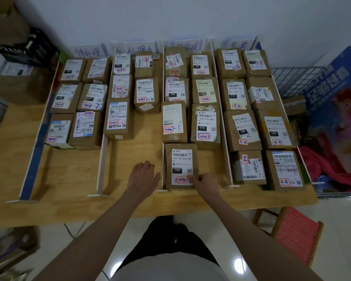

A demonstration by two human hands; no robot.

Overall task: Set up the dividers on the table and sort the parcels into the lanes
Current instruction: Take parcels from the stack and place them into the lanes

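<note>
Both hands are nudging the front parcel [181,166] square: right hand [206,184] seemingly pinching its corner, left hand [143,176] resting slack on the worktop [73,175].

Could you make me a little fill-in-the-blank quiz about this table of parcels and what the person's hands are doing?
1. The white dividers split the table into ____ lanes.
2. The right hand touches the parcel nearest the person in the ____ lane from the left.
3. The left hand lies flat in the ____ lane from the left.

Missing words: four; third; second
</note>
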